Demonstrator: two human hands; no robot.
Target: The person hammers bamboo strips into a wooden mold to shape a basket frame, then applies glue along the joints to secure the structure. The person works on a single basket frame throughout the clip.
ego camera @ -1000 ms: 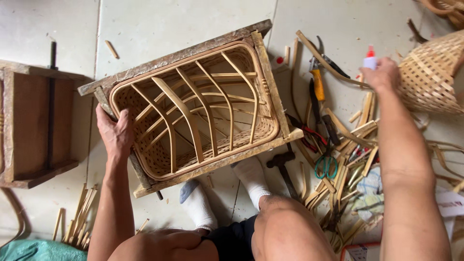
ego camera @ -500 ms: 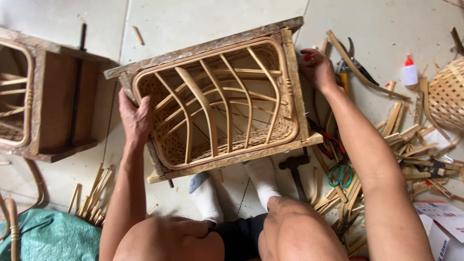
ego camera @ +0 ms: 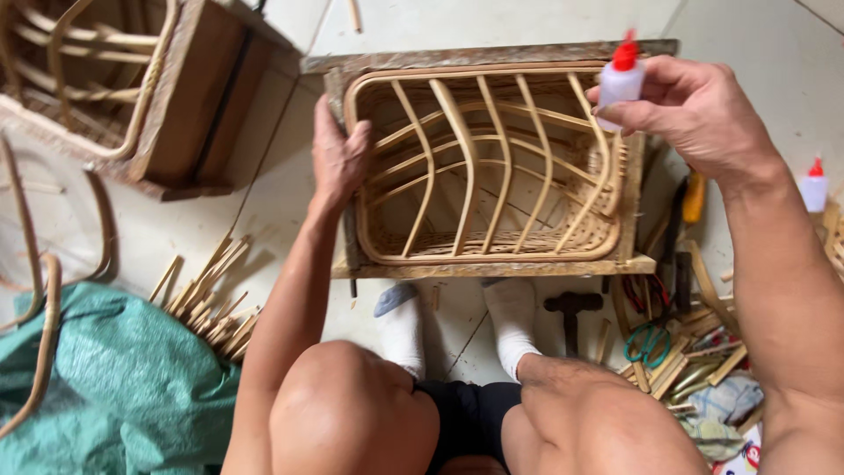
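We sit on a pale tiled floor (ego camera: 519,22), grout lines running under our socked feet, with scraps of cane strewn about. The basket (ego camera: 488,167), a rattan frame of curved ribs set in a rough wooden mould, stands on the floor just beyond our feet, between our two hands. Our left hand (ego camera: 338,158) grasps its left rim, thumb hooked inside against the ribs and the fingers pressed on the wooden edge. Our right hand (ego camera: 694,110) is clenched round a small white bottle (ego camera: 621,77) with a red cap, holding it above the basket's right rim, cap pointing up; we cannot tell whether the bottle touches the cane.

Beyond the right hand, further right on the floor, stands a second bottle (ego camera: 813,186) of the same kind. Below that hand, beside our right knee, lie green-handled scissors (ego camera: 649,341), a dark hammer (ego camera: 571,310) and a heap of cane offcuts (ego camera: 694,352). Out past the left hand stands another mould (ego camera: 132,88) holding a basket frame, tilted at the upper left. Nearer us on that side, loose sticks (ego camera: 207,295) lie fanned by a green sheet (ego camera: 114,387), with bent cane hoops (ego camera: 40,290) across it.
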